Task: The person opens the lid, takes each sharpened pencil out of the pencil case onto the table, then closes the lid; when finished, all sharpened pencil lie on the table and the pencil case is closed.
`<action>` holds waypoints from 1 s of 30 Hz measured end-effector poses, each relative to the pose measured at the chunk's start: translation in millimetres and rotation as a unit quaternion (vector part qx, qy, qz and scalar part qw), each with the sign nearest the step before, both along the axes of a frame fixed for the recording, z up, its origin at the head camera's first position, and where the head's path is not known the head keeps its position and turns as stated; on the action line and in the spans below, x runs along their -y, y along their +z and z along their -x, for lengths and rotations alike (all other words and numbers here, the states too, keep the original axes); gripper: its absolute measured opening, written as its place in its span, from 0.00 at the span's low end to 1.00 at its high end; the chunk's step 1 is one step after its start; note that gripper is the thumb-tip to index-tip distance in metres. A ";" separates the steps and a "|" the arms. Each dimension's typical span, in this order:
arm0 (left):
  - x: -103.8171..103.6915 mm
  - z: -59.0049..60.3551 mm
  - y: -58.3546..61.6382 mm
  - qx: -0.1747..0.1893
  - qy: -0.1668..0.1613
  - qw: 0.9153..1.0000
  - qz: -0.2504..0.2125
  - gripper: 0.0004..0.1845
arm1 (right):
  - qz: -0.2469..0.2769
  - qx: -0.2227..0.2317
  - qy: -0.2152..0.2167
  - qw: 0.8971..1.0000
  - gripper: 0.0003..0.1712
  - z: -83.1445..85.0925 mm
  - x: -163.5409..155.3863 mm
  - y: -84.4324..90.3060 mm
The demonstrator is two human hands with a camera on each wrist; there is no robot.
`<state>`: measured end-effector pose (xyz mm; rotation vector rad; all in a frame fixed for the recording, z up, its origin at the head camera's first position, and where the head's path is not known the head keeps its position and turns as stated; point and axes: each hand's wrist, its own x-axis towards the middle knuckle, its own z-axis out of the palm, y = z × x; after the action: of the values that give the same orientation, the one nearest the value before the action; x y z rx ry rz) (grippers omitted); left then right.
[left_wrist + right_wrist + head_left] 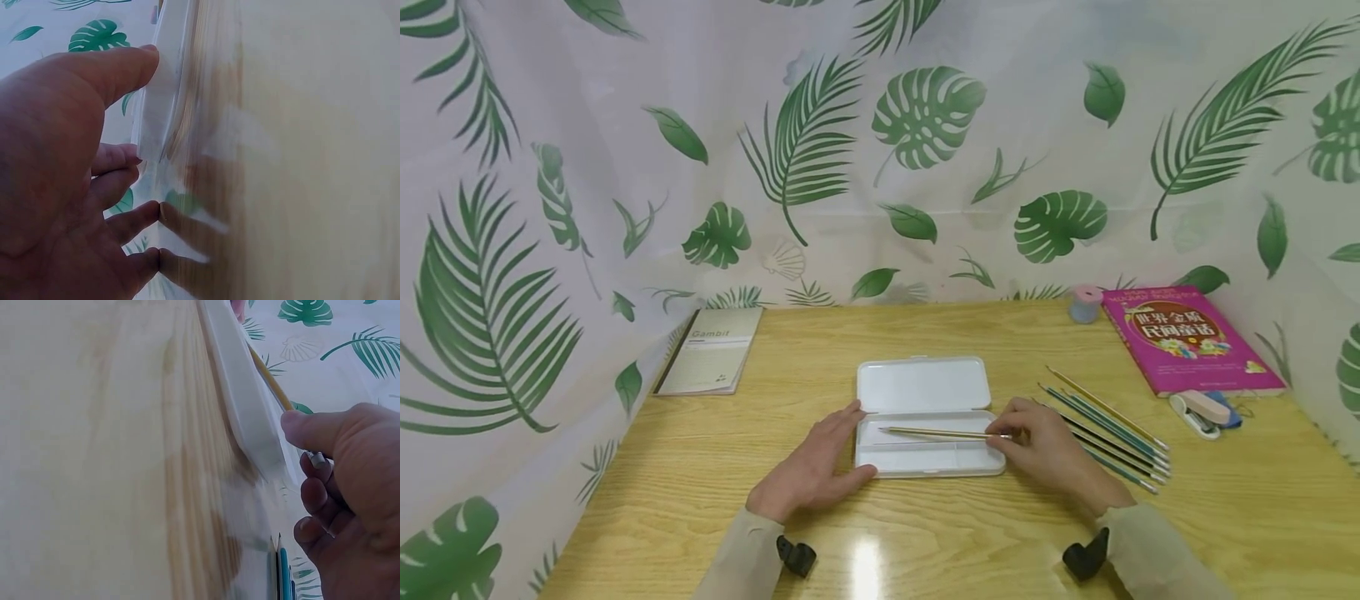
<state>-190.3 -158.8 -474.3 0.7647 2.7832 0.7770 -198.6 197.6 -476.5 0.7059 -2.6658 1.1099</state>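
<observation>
A white pencil case point(895, 461) lies opened on the table, its lid point(923, 385) folded back away from me. My right hand point(1037, 442) pinches a gold-coloured pencil point(936, 432) near its silver end, between thumb and fingers. The pencil lies lengthwise over the case's far compartment, its point to the left; in the right wrist view the pencil point(272, 378) slants along the white case point(240, 381). At the case's left end rests my left hand point(816, 462), fingers extended. Its thumb is at the near corner, and the lower fingertips point(150, 212) touch the table.
Right of the case lie several pencils point(1112, 433), green, black and gold. Beyond them are a magenta book point(1187, 342), a white-and-pink stapler-like item point(1198, 412) and a small pink-and-blue container point(1085, 305). A notebook point(711, 354) lies back left. A leaf-patterned curtain point(820, 167) surrounds the table.
</observation>
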 end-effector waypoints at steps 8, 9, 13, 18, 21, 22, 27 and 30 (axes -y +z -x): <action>-3.0 0.0 -1.9 -0.006 0.005 1.000 0.004 0.43 | 0.000 -0.010 -0.013 1.000 0.06 -3.1 -6.9 0.6; -3.4 0.0 -1.9 -0.006 0.005 1.000 0.005 0.43 | 0.003 -0.012 -0.013 1.000 0.06 -3.8 -7.8 0.6; -5.2 -1.0 0.1 -0.006 0.002 1.000 0.006 0.43 | 0.034 -0.023 -0.010 0.999 0.06 -9.6 -14.9 1.8; -4.6 -1.6 1.4 -0.012 0.002 1.000 0.003 0.42 | 0.063 -0.047 -0.023 0.997 0.06 -21.8 -33.6 5.9; -3.6 -1.4 0.2 -0.015 0.003 1.000 0.003 0.42 | 0.058 -0.046 -0.045 0.996 0.05 -30.7 -47.4 8.5; -3.4 -1.6 0.0 -0.013 0.004 1.000 0.004 0.43 | 0.058 -0.041 -0.051 0.996 0.04 -34.0 -52.3 9.2; -3.5 -2.1 -1.9 -0.005 0.003 1.000 0.004 0.43 | 0.050 -0.032 -0.101 0.993 0.03 -49.9 -75.2 9.7; -3.0 -2.2 -1.4 -0.005 0.002 1.000 0.004 0.43 | 0.045 -0.032 -0.130 0.990 0.03 -58.3 -86.7 9.0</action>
<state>-188.1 -155.8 -475.6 0.7632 2.7969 0.7654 -140.3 284.3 -467.4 0.3572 -2.5448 1.1069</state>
